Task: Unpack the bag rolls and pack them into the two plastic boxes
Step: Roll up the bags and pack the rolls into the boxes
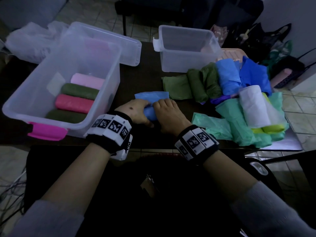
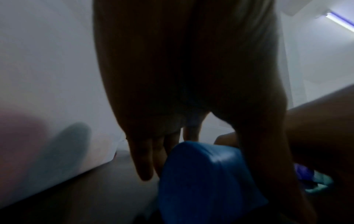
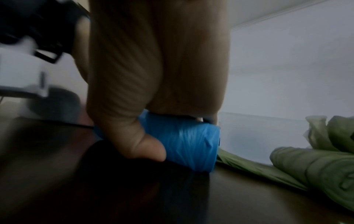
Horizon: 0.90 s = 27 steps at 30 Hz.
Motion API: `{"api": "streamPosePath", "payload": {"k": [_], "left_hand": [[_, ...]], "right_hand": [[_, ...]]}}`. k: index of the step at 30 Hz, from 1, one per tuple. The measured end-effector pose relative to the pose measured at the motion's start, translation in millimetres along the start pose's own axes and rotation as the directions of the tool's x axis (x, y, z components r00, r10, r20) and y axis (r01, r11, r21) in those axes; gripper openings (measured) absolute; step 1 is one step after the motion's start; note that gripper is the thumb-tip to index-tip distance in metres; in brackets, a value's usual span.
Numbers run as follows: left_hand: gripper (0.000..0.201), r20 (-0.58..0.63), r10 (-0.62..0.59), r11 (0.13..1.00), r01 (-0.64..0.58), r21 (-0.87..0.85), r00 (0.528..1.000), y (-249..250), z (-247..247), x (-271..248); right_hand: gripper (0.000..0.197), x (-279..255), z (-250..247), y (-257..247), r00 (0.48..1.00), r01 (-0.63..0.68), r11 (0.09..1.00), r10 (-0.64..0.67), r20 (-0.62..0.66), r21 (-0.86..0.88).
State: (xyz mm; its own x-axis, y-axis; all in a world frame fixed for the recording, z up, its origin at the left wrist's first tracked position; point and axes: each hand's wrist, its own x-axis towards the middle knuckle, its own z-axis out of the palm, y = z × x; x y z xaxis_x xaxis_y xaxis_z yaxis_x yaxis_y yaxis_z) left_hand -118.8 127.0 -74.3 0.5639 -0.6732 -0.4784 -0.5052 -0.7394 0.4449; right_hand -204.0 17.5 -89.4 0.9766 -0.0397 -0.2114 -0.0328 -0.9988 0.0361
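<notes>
A light blue bag roll (image 1: 150, 114) lies on the dark table (image 1: 145, 77) at the centre, its loose end (image 1: 152, 95) spread out behind it. My left hand (image 1: 141, 110) grips its left part and my right hand (image 1: 165, 110) its right part. The left wrist view shows the roll (image 2: 206, 178) between my thumb and fingers. In the right wrist view my thumb presses on the roll (image 3: 187, 141). The large clear box (image 1: 30, 86) on the left holds pink (image 1: 87, 81), green (image 1: 79, 91), red (image 1: 74, 103) and dark green (image 1: 65, 116) rolls. The small clear box (image 1: 188, 55) at the back stands empty.
A pile of half-unrolled bags lies on the right: green (image 1: 198, 84), blue (image 1: 227, 77), white (image 1: 253, 106), mint (image 1: 239, 124), yellow (image 1: 271, 129). A clear lid (image 1: 130, 48) lies behind the large box. A crumpled clear bag (image 1: 29, 43) sits back left.
</notes>
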Motion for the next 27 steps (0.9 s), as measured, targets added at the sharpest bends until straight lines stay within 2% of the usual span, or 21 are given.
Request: {"api": "streamPosePath", "payload": {"k": [2,4,11,14,16,18,21,24,27], "left_hand": [[0.086,-0.105,-0.016,1.000,0.016,-0.002,0.994,-0.6,2.7,-1.7],[0.085,-0.167,-0.018,0.999,0.023,0.027,0.986,-0.9,3.9,-3.5],[0.063,-0.107,-0.002,1.000,0.001,-0.016,0.994,-4.7,0.9,-7.7],[0.065,-0.063,-0.022,1.000,0.022,0.001,0.998,-3.9,-3.4,-5.1],[0.061,-0.014,-0.063,0.998,0.063,-0.002,0.998,-2.3,-7.1,-3.1],[0.056,0.033,-0.091,0.996,0.091,-0.017,0.995,-1.8,-10.4,-1.5],[0.055,0.078,-0.104,0.994,0.105,-0.008,0.991,-1.7,-12.7,-0.1],[0.064,0.041,-0.091,0.996,0.092,-0.021,0.995,-1.1,-12.7,-0.6],[0.067,-0.098,-0.013,1.000,0.012,-0.011,0.995,0.0,-13.6,-3.2]], "right_hand": [[0.063,4.4,-3.0,0.0,1.000,-0.017,1.000,0.016,0.025,0.010],[0.062,8.2,-6.1,0.0,0.997,-0.041,0.999,0.038,0.066,0.036],[0.064,13.4,-11.5,4.1,0.987,-0.052,0.990,0.030,0.158,0.133],[0.069,8.8,-13.4,4.8,0.995,-0.045,0.979,0.026,0.096,0.199],[0.068,0.0,-14.0,3.0,1.000,-0.012,0.996,0.015,-0.022,0.090],[0.061,-9.2,-12.6,-1.0,0.995,0.017,0.999,-0.020,-0.102,-0.030],[0.048,-16.3,-9.7,-5.4,0.991,0.039,0.999,-0.037,-0.131,0.011],[0.047,-12.6,-8.2,-0.6,0.992,0.052,0.995,-0.043,-0.115,0.081],[0.054,-3.5,-10.6,8.1,0.999,0.043,0.984,-0.038,-0.031,0.173]]}}
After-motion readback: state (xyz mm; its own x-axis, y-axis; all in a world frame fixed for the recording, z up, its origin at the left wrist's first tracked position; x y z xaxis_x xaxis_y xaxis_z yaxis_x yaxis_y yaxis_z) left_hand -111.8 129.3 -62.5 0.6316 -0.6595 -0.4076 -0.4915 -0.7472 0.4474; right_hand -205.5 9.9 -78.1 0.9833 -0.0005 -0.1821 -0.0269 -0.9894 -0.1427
